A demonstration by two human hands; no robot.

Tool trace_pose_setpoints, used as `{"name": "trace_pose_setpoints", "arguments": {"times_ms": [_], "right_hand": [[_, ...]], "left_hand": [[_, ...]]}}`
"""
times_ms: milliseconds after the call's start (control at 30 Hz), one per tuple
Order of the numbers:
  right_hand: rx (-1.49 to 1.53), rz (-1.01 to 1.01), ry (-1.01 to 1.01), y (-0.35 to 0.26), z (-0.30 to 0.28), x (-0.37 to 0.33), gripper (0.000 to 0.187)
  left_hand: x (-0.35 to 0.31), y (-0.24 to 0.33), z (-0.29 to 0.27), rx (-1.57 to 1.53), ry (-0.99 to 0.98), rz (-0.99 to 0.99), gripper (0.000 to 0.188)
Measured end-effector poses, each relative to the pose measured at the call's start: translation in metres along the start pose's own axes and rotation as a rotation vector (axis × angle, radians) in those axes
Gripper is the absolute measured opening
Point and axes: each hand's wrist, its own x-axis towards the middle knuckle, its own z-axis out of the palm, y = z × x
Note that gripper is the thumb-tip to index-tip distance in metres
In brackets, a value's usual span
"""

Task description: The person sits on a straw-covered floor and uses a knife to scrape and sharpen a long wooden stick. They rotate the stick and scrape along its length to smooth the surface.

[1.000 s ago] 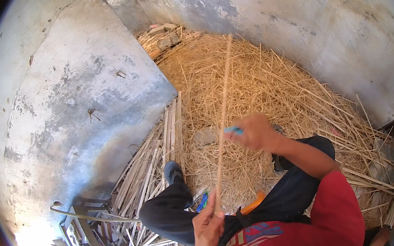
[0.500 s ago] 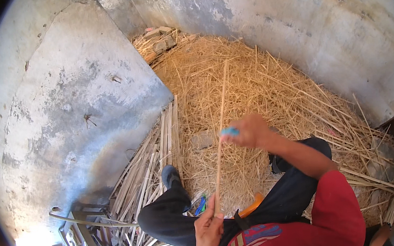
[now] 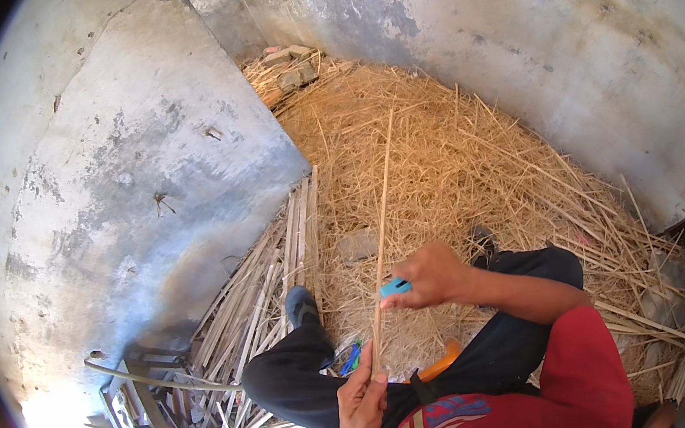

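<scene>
My left hand (image 3: pixel 361 401) is wrapped around the lower part of a long, thin bamboo strip (image 3: pixel 385 188) in front of my lap. The strip slants up and away across the middle of the view. My right hand (image 3: pixel 434 275) is closed on a small blue tool (image 3: pixel 395 287), set against the strip a little above the left hand. Whether the tool has a blade does not show. Behind the strip, the floor is covered by thin pale shavings (image 3: pixel 437 152).
Split bamboo strips (image 3: pixel 239 310) lie in a heap on the left, beside my shoe (image 3: pixel 301 306). A wooden frame (image 3: pixel 158 412) stands at lower left. An orange curved object (image 3: pixel 441 361) lies by my lap. Flat stones (image 3: pixel 293 74) rest by the far wall (image 3: pixel 491 36).
My right hand has slid down the strip toward my left hand, bringing the blue tool nearer my body. The left hand stays around the strip. The view has shifted slightly.
</scene>
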Motion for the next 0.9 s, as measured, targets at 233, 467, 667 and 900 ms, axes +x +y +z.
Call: {"name": "trace_pose_setpoints", "arguments": {"times_ms": [233,467,667,900], "right_hand": [[-0.116,0.458,0.083,0.099,-0.021,0.036,0.074],[-0.011,0.120,0.142,0.027,0.000,0.010,0.073],[-0.260,0.536,0.122,0.178,-0.021,0.031,0.075],[-0.101,1.006,0.345,0.262,-0.081,-0.003,0.073]], "left_hand": [[-0.014,0.000,0.004,0.041,-0.040,-0.007,0.054],[-0.021,-0.004,-0.001,0.014,-0.020,-0.020,0.054],[-0.043,-0.002,0.008,0.095,-0.084,-0.050,0.056],[-0.057,-0.003,0.009,0.013,-0.043,-0.232,0.057]]}}
